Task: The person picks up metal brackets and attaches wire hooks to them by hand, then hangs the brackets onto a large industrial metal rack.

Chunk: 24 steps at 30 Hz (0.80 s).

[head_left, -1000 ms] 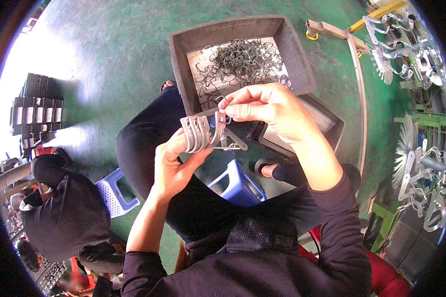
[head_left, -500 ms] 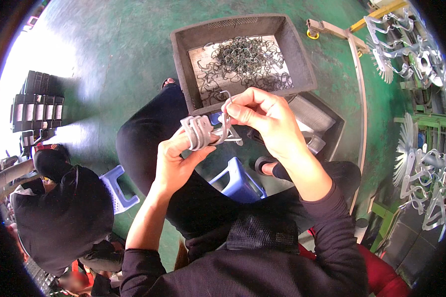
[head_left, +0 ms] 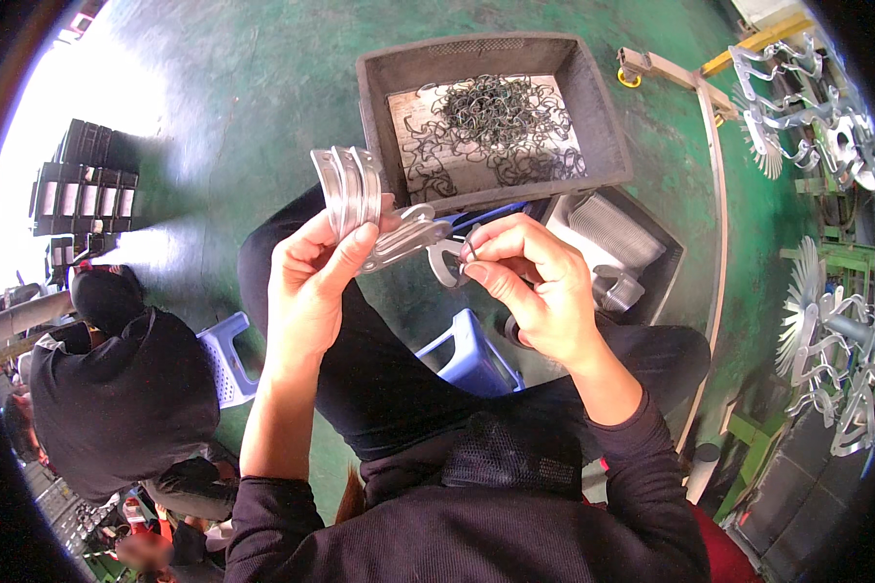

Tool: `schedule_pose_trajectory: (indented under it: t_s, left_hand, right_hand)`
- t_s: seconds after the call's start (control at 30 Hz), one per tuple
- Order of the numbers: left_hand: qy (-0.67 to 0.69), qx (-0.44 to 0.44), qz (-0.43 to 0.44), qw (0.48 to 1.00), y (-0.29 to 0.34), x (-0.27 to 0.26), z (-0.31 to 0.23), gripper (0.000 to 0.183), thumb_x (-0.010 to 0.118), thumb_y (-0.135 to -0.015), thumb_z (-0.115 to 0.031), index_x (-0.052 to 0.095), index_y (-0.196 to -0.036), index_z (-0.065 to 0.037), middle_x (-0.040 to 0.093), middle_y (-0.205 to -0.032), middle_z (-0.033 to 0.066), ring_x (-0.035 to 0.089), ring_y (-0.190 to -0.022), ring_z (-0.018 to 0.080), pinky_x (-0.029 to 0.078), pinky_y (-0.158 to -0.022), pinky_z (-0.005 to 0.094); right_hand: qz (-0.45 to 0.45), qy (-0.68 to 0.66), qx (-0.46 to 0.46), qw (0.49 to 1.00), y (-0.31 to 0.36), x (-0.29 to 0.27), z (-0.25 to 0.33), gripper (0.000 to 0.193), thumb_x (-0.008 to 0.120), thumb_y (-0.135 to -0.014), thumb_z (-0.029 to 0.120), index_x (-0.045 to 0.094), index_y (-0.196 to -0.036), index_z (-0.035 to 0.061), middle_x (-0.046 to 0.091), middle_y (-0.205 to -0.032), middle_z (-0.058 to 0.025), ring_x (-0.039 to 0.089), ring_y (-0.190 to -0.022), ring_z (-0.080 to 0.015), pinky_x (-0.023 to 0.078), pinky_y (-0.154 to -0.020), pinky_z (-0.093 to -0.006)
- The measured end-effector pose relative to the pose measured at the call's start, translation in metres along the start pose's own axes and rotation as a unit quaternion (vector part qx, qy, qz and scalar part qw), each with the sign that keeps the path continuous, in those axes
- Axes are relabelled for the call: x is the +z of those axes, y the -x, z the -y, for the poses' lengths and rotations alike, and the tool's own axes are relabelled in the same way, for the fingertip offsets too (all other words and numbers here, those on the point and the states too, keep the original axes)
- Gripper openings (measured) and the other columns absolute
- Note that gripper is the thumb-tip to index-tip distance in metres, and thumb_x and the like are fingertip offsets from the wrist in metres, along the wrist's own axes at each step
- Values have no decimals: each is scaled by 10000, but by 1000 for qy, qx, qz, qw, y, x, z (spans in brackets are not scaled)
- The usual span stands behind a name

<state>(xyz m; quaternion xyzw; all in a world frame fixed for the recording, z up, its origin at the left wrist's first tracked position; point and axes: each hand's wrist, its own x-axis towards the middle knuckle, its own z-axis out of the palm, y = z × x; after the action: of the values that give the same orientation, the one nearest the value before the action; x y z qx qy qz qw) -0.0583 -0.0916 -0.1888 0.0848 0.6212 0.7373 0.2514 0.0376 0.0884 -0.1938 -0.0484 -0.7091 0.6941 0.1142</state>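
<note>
My left hand [head_left: 311,277] is closed round a small stack of silvery curved metal brackets [head_left: 350,189], whose ends reach toward my right hand. With thumb and fingers pinched, my right hand [head_left: 544,287] holds a thin dark wire hook [head_left: 469,245] against the hooked end of a bracket [head_left: 444,260]. Whether the wire passes through the bracket is hard to make out. Beyond my hands, a grey plastic crate [head_left: 608,160] contains a heap of similar wire hooks [head_left: 496,112] on a pale sheet.
A dark bin [head_left: 663,282] at right holds rows of metal pieces [head_left: 612,228]. A blue stool [head_left: 467,355] stands below my hands. At left, a co-worker in black [head_left: 126,398] sits by another stool [head_left: 228,355]. Metal parts [head_left: 836,340] hang along the right side, beyond a metal frame [head_left: 715,194].
My left hand has turned the brackets, so their curved ends now point up and away. My right hand has moved lower and brought the wire hook down against a bracket's end.
</note>
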Motion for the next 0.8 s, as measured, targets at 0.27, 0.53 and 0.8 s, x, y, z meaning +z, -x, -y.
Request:
schedule_pose_trajectory:
  t_s: [0.27,0.53,0.8]
  left_hand:
    - [5,58,-14,998,7,9,-13,190,608,-803,14,627,-991,12,656,-910,91,598,-844,120,449,-805,255]
    - [-49,94,-34,994,17,27,-21,209,591,-787,62,602,-994,37,652,-924,119,609,-863,151,461,-796,258]
    - [-107,108,6,988,5,23,-4,180,637,-693,44,636,-871,26,664,-844,111,607,-699,135,463,-653,239]
  right_hand:
    - [2,87,-12,996,3,2,2,72,635,-768,-20,572,-796,-2,591,-883,-67,577,-769,-100,467,-647,-204]
    - [-63,191,-77,977,8,11,0,119,678,-729,-3,589,-808,-7,590,-879,-116,603,-744,-198,488,-662,-275]
    - [-32,244,-64,967,-32,-69,-31,262,691,-734,103,590,-961,19,600,-933,-91,589,-835,-178,468,-743,-278]
